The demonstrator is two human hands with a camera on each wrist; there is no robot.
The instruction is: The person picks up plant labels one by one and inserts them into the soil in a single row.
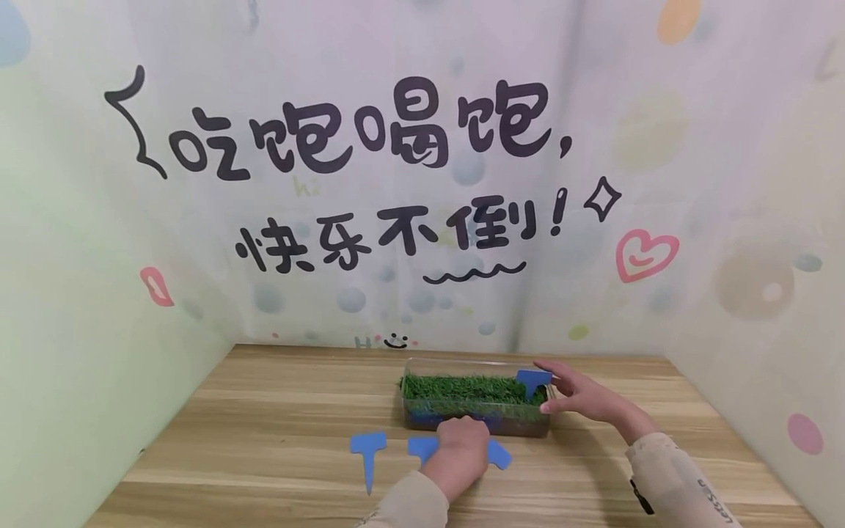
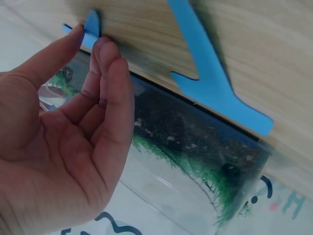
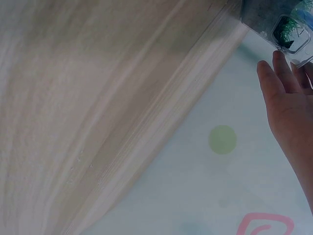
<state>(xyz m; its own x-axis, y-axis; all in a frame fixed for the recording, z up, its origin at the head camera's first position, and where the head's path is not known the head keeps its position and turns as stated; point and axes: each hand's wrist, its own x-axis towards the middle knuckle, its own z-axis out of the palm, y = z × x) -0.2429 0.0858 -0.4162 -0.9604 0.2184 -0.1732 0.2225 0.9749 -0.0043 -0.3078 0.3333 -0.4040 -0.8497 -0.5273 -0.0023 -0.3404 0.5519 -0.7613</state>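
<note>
Clear box of green turf sits on the wooden table, toward its far edge, right of centre; right hand at the box's right end, fingers straight and slightly spread, touching the box rim just beside a blue T-tag standing in the turf; left hand at the box's front wall, fingers straight and pressed together, thumb and fingertips pinching a blue tag; two more tags flat on the table near its front edge.
</note>
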